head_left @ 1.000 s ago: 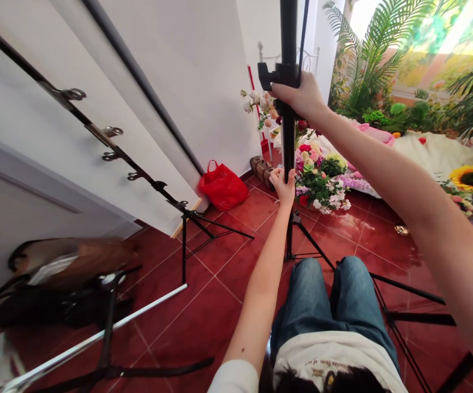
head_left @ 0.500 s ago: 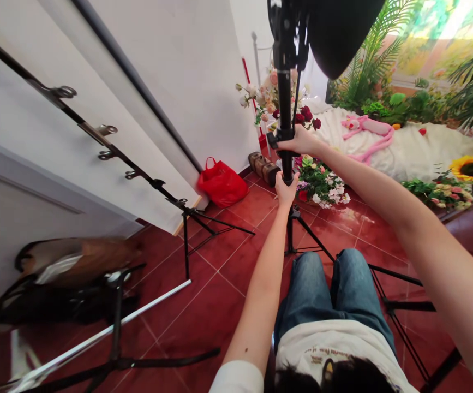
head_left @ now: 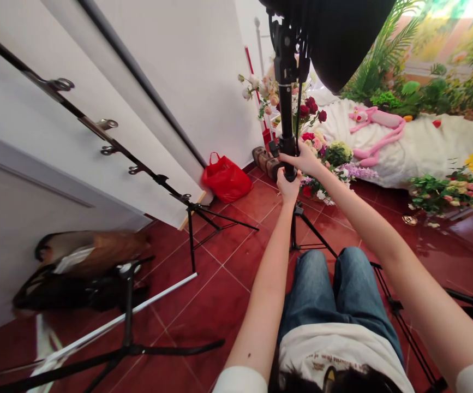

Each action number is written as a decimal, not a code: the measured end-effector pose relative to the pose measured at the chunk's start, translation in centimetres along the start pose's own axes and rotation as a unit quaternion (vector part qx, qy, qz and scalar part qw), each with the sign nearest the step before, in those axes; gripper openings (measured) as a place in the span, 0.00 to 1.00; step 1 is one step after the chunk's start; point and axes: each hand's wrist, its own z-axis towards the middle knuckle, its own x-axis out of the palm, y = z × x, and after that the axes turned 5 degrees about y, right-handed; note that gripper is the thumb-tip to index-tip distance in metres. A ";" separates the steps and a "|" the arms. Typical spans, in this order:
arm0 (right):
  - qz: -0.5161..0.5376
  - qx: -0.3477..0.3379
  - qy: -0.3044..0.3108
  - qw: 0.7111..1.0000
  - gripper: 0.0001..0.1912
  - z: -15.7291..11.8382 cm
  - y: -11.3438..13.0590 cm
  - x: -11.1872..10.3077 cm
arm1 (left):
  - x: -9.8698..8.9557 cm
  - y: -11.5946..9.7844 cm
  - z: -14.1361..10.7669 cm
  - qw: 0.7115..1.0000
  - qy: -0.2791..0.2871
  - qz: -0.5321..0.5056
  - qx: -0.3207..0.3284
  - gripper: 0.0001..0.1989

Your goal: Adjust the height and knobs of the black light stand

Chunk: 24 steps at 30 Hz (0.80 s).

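A black light stand [head_left: 286,112] rises upright in front of my knees. My left hand [head_left: 289,186] is closed around its pole. Just above, my right hand [head_left: 306,161] grips the same pole below a collar with a side knob [head_left: 275,147], its thumb across the front. The two hands are almost touching. At the top of the stand sits a large black lamp shade [head_left: 345,41], cut off by the upper edge of the view, with a cable running down beside the pole. The stand's legs [head_left: 316,234] spread on the floor beyond my knees.
On the left, a backdrop stand [head_left: 125,164] with clamps leans along the wall. A red bag [head_left: 226,180], a brown bag [head_left: 109,254] and a white pole [head_left: 166,295] lie on red tiles. Flowers [head_left: 334,155] and a pink plush toy [head_left: 379,120] lie beyond; tripod legs stand right.
My right hand and the collar have come down the pole, closer to my left hand. The lamp shade sits lower too. My view has shifted slightly left.
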 end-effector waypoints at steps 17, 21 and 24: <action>-0.073 0.044 -0.024 0.996 0.19 -4.7 -7.9 -1.8 | -1.0 0.2 -0.8 0.996 0.059 -0.059 -0.034 0.26; -0.017 0.102 -0.070 0.992 0.23 -3.0 -8.2 -2.0 | -1.0 -0.2 -1.0 0.997 0.045 -0.050 -0.024 0.28; 0.049 0.119 -0.103 0.986 0.24 -2.7 -9.6 -1.8 | -1.1 -0.4 -1.0 0.997 0.055 -0.052 -0.017 0.27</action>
